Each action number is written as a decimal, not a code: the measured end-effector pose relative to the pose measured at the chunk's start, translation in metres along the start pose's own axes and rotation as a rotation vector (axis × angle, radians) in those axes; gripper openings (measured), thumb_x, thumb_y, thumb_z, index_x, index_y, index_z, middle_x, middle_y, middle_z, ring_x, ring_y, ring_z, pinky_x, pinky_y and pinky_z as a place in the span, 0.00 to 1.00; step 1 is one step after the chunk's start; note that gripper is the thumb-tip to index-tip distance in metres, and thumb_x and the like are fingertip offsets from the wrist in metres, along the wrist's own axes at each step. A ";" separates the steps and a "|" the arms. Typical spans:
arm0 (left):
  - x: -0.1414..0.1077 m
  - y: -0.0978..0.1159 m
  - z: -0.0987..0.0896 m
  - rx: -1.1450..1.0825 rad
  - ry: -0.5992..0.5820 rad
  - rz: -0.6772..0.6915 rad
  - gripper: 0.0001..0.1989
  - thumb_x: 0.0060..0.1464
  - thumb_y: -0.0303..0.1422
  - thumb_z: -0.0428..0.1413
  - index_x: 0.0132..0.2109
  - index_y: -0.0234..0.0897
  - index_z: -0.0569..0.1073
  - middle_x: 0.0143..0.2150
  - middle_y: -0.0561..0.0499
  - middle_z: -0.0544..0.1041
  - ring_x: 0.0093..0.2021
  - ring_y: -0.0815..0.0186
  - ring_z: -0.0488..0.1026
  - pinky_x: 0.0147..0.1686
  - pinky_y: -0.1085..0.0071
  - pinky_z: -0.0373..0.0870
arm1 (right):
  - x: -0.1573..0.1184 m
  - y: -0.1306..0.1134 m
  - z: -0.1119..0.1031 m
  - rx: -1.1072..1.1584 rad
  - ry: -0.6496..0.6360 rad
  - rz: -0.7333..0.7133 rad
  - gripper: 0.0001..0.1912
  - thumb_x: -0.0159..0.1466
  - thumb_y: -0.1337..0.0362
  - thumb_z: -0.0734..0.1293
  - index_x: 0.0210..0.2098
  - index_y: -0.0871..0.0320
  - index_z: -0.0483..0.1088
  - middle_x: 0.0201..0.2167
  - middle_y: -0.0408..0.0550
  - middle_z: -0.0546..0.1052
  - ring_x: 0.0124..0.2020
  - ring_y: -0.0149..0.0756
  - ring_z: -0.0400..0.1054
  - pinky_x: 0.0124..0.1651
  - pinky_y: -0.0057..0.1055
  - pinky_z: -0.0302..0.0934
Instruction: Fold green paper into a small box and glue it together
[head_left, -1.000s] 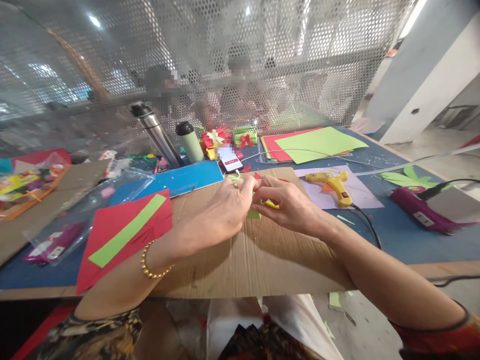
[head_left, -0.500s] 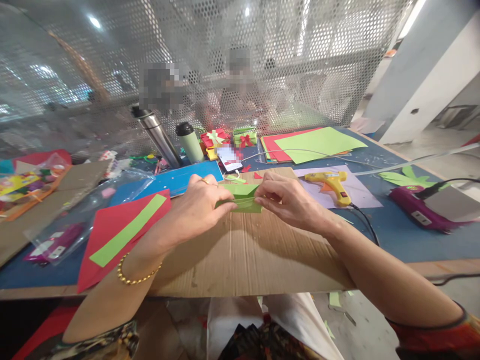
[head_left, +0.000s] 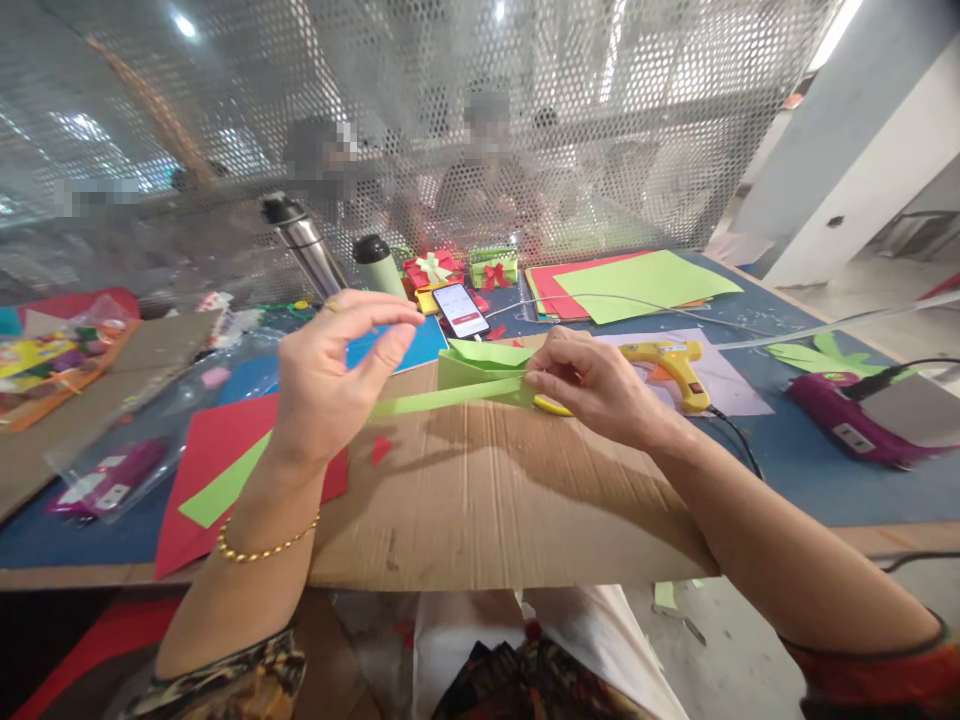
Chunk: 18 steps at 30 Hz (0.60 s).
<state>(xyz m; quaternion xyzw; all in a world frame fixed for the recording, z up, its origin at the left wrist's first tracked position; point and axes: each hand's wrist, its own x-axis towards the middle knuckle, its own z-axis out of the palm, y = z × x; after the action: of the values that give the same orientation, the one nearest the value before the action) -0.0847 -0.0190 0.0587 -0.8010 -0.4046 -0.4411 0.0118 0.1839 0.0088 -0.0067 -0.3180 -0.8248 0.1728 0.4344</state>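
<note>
My right hand [head_left: 592, 385] pinches the right end of a folded green paper piece [head_left: 476, 370], which looks like a small open box, and holds a narrow green paper strip [head_left: 442, 398] against its front. The strip runs leftward and passes behind my left hand [head_left: 334, 375]. That hand is raised with thumb and fingers apart, and nothing shows between them. Beneath the right hand a yellow curved piece [head_left: 553, 405] peeks out, mostly hidden. All this is over a cardboard sheet [head_left: 480, 520].
A yellow glue gun [head_left: 675, 370] lies on purple paper at right, near a magenta power strip [head_left: 855, 420]. Red paper [head_left: 202, 460] with a green strip lies at left. Behind are a phone [head_left: 459, 310], a steel flask [head_left: 307, 245], a green bottle [head_left: 379, 268] and paper sheets [head_left: 652, 285].
My left hand has let go of the green paper, moved left and opened. The narrow strip now reaches out leftward. My right hand keeps its pinch, shifted slightly right.
</note>
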 end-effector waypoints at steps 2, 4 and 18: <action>-0.003 0.000 -0.010 0.069 0.028 -0.017 0.14 0.70 0.41 0.52 0.44 0.40 0.79 0.49 0.52 0.82 0.52 0.61 0.77 0.57 0.55 0.72 | 0.001 0.003 -0.002 -0.007 -0.001 0.025 0.11 0.68 0.63 0.67 0.29 0.58 0.69 0.26 0.41 0.67 0.27 0.30 0.58 0.33 0.31 0.52; -0.008 0.001 -0.013 0.111 -0.039 0.028 0.16 0.69 0.46 0.53 0.45 0.41 0.79 0.49 0.50 0.82 0.53 0.59 0.77 0.58 0.53 0.70 | 0.002 0.006 -0.003 -0.030 -0.030 0.045 0.12 0.68 0.62 0.67 0.28 0.57 0.68 0.26 0.42 0.68 0.27 0.29 0.58 0.33 0.30 0.52; -0.003 -0.010 0.043 0.273 -0.603 0.110 0.08 0.60 0.36 0.62 0.45 0.40 0.79 0.42 0.49 0.78 0.45 0.56 0.70 0.47 0.59 0.58 | 0.004 0.018 -0.009 0.033 -0.203 0.087 0.10 0.66 0.60 0.67 0.30 0.58 0.71 0.24 0.41 0.70 0.26 0.28 0.60 0.30 0.29 0.52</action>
<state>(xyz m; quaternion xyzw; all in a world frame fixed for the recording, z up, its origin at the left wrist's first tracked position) -0.0621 0.0016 0.0274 -0.9071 -0.4015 -0.1245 0.0225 0.1961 0.0253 -0.0096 -0.3272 -0.8469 0.2365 0.3460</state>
